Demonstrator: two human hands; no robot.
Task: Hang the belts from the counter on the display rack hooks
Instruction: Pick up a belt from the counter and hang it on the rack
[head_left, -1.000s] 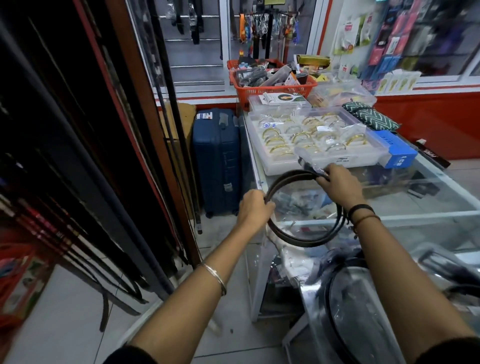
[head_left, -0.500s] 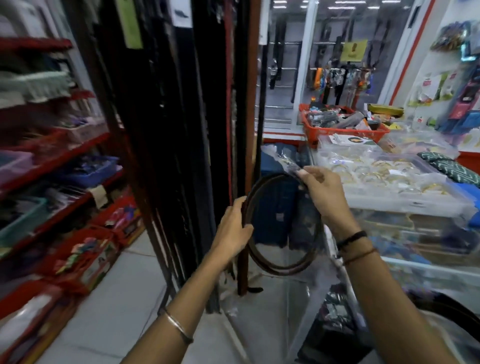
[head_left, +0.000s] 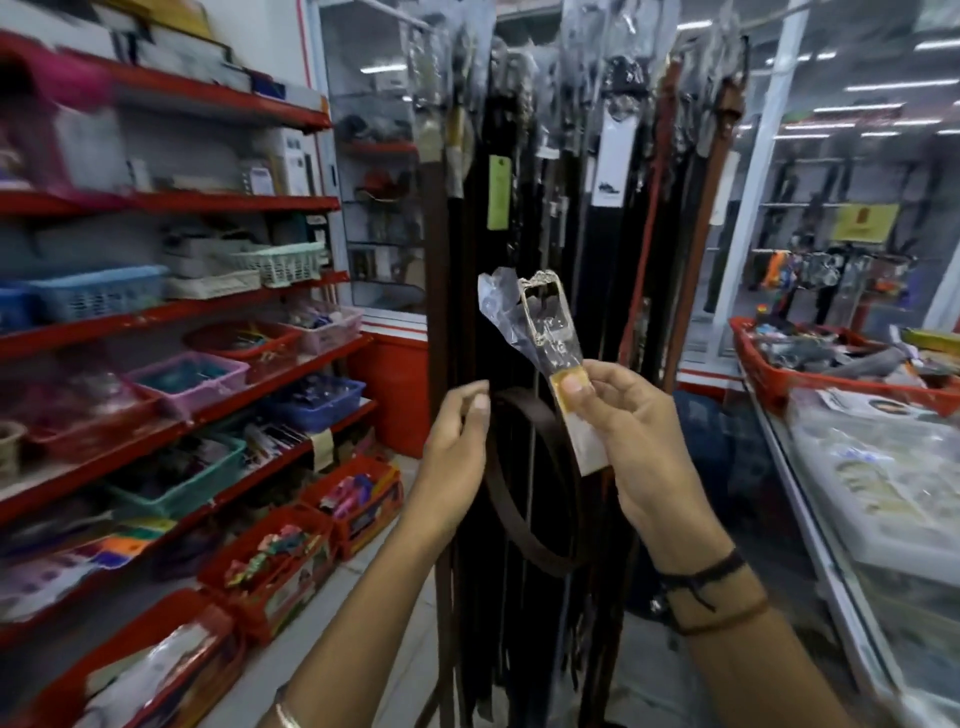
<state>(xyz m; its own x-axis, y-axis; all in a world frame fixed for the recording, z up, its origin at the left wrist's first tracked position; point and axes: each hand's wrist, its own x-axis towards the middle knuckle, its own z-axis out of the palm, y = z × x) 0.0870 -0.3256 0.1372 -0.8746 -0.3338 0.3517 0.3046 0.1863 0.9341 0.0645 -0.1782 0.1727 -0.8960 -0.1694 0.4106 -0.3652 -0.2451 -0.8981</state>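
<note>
I hold a coiled dark brown belt (head_left: 524, 514) in front of the display rack (head_left: 571, 171), where several dark belts hang in a dense row. My right hand (head_left: 631, 441) grips the belt just below its metal buckle (head_left: 545, 312), which points up inside a clear plastic wrap. My left hand (head_left: 457, 457) pinches the left side of the coil. The rack's hooks at the top are mostly hidden by wrapped buckles and tags.
Red shelves (head_left: 171, 312) with baskets of small goods run along the left. A glass counter (head_left: 852, 467) with trays and a red basket (head_left: 810, 364) stands on the right. A narrow strip of tiled floor lies between the shelves and the rack.
I turned left from the counter to face the rack. Both hands carried the coiled belt up, and the buckle now stands upright above my right hand.
</note>
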